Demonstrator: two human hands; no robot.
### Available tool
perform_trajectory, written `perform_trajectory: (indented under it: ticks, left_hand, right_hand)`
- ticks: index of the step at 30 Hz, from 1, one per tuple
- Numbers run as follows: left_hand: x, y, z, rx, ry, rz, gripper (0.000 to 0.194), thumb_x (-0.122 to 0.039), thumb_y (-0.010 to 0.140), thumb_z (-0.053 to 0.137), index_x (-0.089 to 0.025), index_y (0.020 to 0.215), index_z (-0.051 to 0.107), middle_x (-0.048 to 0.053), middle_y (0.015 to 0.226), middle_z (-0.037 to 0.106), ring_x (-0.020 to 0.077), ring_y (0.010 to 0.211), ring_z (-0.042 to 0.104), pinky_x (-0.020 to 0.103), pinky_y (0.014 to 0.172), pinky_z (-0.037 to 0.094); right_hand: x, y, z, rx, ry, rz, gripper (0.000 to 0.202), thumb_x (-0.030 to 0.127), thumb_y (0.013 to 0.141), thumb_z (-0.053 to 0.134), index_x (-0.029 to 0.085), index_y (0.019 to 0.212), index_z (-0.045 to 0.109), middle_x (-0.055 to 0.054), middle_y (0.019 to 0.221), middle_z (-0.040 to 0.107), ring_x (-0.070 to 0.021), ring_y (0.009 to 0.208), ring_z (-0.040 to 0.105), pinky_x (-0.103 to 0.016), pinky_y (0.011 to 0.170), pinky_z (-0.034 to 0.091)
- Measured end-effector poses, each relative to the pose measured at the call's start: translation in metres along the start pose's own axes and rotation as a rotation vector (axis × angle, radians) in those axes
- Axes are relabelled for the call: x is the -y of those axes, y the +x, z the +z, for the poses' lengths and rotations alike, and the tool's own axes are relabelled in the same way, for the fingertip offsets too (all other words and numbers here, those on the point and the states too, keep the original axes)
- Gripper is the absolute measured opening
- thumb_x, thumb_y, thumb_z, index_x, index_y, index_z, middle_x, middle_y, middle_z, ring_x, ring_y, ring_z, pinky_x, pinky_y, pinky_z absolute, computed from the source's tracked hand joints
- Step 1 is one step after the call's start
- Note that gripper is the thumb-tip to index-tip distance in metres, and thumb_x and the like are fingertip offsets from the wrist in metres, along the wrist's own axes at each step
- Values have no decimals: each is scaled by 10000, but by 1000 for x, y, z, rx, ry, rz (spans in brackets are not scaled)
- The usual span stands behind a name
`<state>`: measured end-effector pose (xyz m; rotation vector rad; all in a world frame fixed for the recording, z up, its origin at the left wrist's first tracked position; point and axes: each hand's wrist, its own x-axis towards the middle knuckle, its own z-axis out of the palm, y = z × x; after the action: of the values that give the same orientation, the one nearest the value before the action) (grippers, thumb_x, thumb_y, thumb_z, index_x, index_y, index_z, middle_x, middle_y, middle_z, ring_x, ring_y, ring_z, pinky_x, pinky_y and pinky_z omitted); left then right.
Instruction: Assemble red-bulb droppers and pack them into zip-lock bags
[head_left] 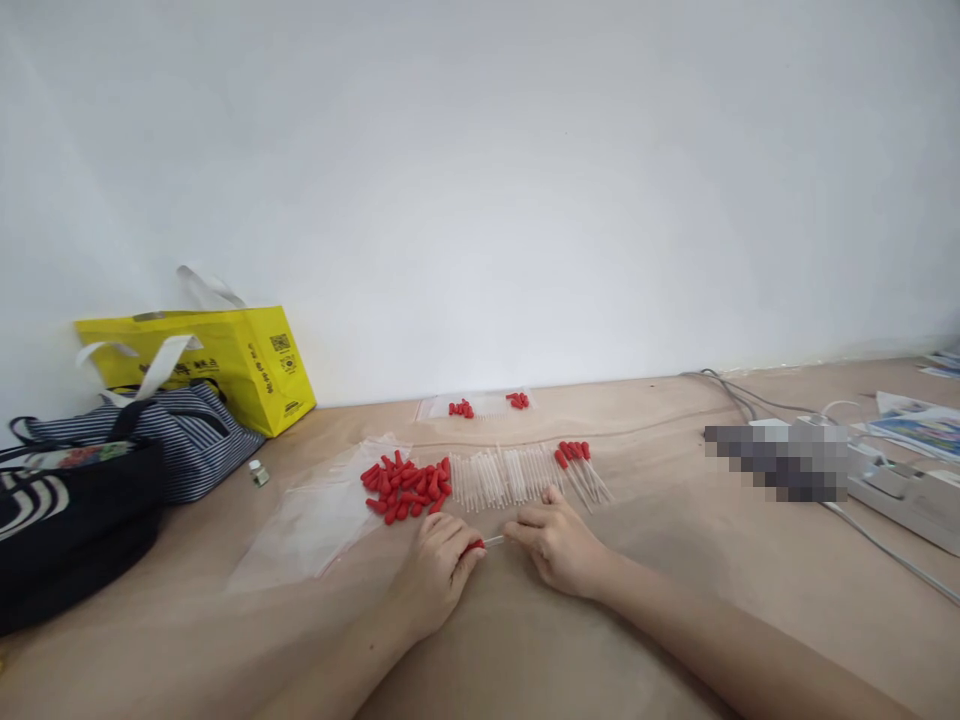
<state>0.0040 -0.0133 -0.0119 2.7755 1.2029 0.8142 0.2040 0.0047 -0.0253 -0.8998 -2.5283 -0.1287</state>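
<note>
Between the fingers of my left hand [441, 562] is a red rubber dropper bulb [473, 546], mostly hidden by the fingers. My right hand [561, 545] pinches a thin clear dropper tube [493, 541], whose other end meets the bulb; how deep it sits in there I cannot tell. Beyond my left hand lies a pile of loose red bulbs [405, 490]. A row of clear tubes [495, 477] spreads out just past both hands. To its right, several droppers with red bulbs on their tubes [579, 462] lie side by side.
Clear plastic bags [307, 525] lie left of the pile. Another clear bag [491, 405] with bulbs and tubes rests by the wall. A small bottle [259, 473], striped bag [199, 450], black bag [82, 520] and yellow bag [274, 365] stand left. Power strip [907, 495] and cables lie right.
</note>
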Motion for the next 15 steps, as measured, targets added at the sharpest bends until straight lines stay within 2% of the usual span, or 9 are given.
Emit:
perform_trajectory:
  ticks: [7, 15]
  left_hand:
    - [2, -1, 2, 22, 20, 25, 186, -182, 850, 364, -183, 727, 504, 0, 677, 553, 149, 670, 499, 360, 801, 335]
    - [2, -1, 2, 22, 7, 25, 176, -180, 841, 370, -188, 718, 496, -15, 665, 554, 140, 661, 511, 370, 836, 306]
  right_hand:
    - [3, 4, 0, -22, 81, 1, 198, 40, 691, 400, 161, 734, 551, -4, 675, 551, -105, 611, 441, -267, 640, 183]
    - [5, 7, 7, -56, 129, -3, 167, 77, 749, 404, 161, 724, 546, -4, 666, 563, -104, 608, 462, -261, 641, 196]
